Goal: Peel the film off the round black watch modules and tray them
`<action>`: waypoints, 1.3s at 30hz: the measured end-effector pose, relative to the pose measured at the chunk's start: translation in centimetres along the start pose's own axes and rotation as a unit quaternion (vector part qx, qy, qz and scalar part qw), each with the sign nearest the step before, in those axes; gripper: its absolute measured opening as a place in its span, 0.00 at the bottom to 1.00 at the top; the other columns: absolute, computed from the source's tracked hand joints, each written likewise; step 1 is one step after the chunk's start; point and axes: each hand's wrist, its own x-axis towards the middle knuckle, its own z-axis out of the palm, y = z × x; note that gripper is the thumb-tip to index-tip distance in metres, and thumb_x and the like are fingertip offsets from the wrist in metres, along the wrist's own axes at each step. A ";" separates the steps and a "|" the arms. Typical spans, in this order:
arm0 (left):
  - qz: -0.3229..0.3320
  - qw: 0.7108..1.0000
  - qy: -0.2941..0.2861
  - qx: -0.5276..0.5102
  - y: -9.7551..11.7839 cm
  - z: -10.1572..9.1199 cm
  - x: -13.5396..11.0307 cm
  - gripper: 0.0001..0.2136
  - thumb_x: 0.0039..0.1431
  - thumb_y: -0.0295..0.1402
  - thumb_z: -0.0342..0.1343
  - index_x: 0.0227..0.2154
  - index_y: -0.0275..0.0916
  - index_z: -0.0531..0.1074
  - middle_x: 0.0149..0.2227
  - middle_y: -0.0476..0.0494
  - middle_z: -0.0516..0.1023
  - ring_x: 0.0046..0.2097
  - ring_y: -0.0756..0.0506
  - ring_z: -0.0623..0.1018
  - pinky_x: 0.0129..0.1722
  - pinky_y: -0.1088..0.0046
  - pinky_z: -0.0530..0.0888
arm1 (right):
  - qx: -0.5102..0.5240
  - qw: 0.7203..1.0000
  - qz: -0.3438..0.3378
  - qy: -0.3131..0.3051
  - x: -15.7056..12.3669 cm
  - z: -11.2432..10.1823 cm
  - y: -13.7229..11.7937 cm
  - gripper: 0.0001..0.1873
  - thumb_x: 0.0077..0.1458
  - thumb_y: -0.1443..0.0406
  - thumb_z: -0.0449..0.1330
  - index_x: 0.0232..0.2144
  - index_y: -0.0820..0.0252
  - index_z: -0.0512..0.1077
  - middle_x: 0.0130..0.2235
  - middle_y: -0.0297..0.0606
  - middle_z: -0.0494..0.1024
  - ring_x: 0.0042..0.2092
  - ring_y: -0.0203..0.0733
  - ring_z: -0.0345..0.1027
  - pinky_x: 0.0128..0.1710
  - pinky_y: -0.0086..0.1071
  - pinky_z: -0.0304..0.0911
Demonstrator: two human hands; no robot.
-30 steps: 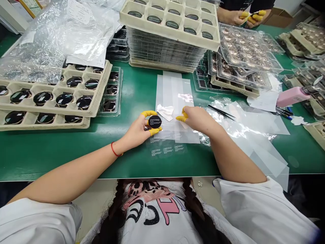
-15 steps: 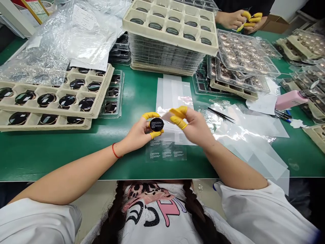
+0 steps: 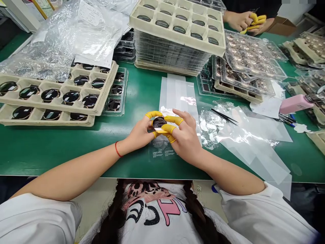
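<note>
Your hands have come together now: half a second ago your right hand was off to the right of the disc, pinching a pale scrap, and now it's closed in on it with your left hand. Both are clamped on the round black disc, which sits between them just above the near end of the printed clear film, out over the middle of the green mat. Your yellow finger cots wrap its rim from both sides. The disc's face looks glossier too, without the white print that showed earlier, though your fingers cover so much that I can't tell what's on it. There's a bit of white just past your fingertips, but I can't make out whether that's the wipe or film. The long film strip lies just far of your hands, and the tweezers sit off to the right, untouched. At the far right edge of the view, a co-worker's hands are working on something small, mostly hidden by their yellow cots.
</note>
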 end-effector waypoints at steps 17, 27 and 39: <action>-0.021 1.000 -0.009 0.008 -0.3 0.1 0.1 0.24 0.52 0.27 0.61 0.51 0.38 0.61 0.40 0.46 0.76 0.39 0.49 0.79 0.41 0.72 0.75 | 0.007 0.999 0.000 0.052 1.7 1.8 1.4 0.07 0.54 0.70 0.53 0.33 0.56 0.69 0.36 0.39 0.74 0.47 0.46 0.64 0.59 0.50 0.51; -0.090 0.992 -0.033 -0.082 0.3 0.5 0.2 0.28 0.50 0.28 0.65 0.52 0.39 0.60 0.38 0.48 0.78 0.39 0.48 0.81 0.42 0.68 0.78 | 0.033 0.997 -0.010 0.073 2.4 1.4 3.3 0.05 0.60 0.68 0.53 0.36 0.56 0.70 0.32 0.37 0.74 0.39 0.43 0.64 0.46 0.42 0.59; -0.099 0.991 0.021 -0.085 1.0 0.4 0.4 0.28 0.46 0.26 0.66 0.51 0.38 0.63 0.31 0.52 0.78 0.31 0.52 0.79 0.33 0.76 0.76 | -0.074 0.973 -0.199 0.092 1.6 1.2 3.0 0.10 0.58 0.73 0.53 0.37 0.54 0.70 0.37 0.37 0.74 0.46 0.42 0.62 0.58 0.45 0.56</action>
